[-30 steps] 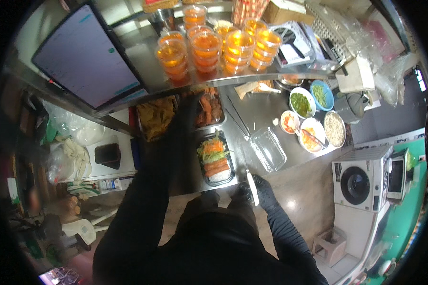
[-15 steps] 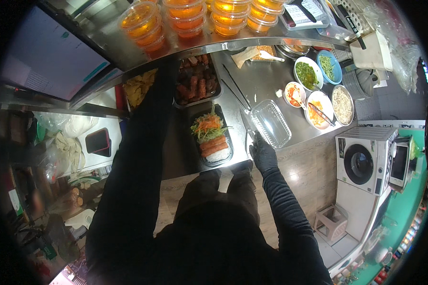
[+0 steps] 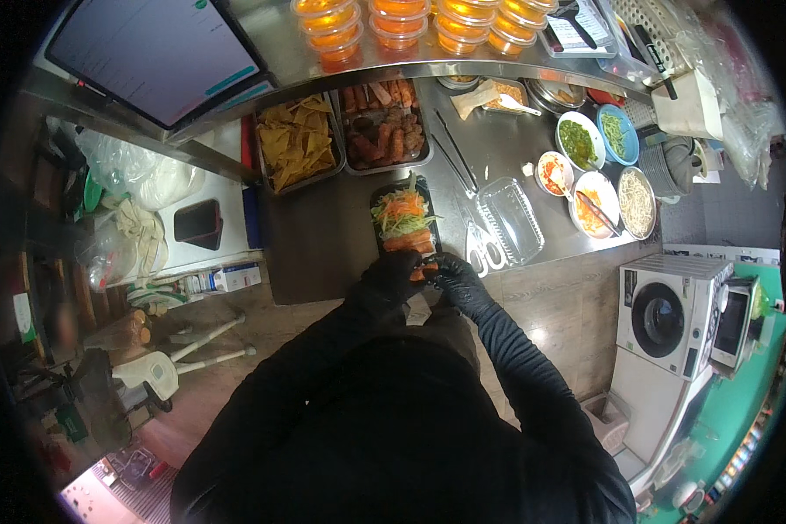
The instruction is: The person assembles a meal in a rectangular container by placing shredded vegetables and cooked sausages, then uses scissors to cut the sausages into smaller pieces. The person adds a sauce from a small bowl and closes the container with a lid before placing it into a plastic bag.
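My left hand (image 3: 384, 281) and my right hand (image 3: 461, 286), both in black gloves, meet at the near end of a black takeaway tray (image 3: 437, 229). Between their closed fingers shows a small brown-orange piece of fried roll (image 3: 424, 270). Shredded lettuce and carrot (image 3: 403, 212) fill the far part of the tray, with brown-orange rolls (image 3: 408, 241) nearer; the hands hide its near end. Scissors (image 3: 487, 251) with white handles lie right of my right hand, beside a clear plastic lid (image 3: 513, 223).
Beyond stand a pan of meats and rolls (image 3: 382, 135) and a pan of yellow crisps (image 3: 297, 140). Tongs (image 3: 456, 153) rest to their right. Bowls of greens (image 3: 578, 140), carrot (image 3: 596, 203) and sprouts (image 3: 637, 203) crowd the right. A shelf (image 3: 463, 68) overhangs the back with stacked tubs.
My left arm has drawn back from the far pans. Both hands now meet over the tray's near end with a piece of roll. My right hand has moved left, away from the scissors and lid.
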Motion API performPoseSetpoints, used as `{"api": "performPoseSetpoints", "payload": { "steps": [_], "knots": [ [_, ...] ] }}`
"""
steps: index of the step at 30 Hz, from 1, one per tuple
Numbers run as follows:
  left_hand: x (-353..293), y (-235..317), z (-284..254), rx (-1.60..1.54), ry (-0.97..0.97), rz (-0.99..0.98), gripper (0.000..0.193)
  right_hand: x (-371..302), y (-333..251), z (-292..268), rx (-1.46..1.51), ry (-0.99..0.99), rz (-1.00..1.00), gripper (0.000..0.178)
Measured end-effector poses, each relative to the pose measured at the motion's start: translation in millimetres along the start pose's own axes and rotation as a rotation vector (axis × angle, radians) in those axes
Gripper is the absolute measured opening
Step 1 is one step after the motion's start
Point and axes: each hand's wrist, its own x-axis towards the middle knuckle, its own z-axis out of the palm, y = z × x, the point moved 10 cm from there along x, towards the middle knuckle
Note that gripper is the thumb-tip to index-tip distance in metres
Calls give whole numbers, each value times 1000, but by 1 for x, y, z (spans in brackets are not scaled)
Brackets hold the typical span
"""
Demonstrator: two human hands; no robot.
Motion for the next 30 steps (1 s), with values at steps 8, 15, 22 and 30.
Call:
{"api": "performPoseSetpoints", "payload": {
  "steps": [8, 15, 22, 30],
  "knots": [
    [-29, -10, -18, 173, -69, -35, 33, 10, 7, -15, -395, 170, -239, 35],
    [-27, -34, -8, 285, -10, -50, 52, 13, 0, -17, -621, 289, -381, 38],
    [-20, 7, -45, 313, 220, 247, 75, 10, -25, -12, -904, 302, -430, 49],
    [-15, -11, -26, 267, 62, 212, 75, 17, -44, 12, -1218, 123, -711, 63]
  ]
}}
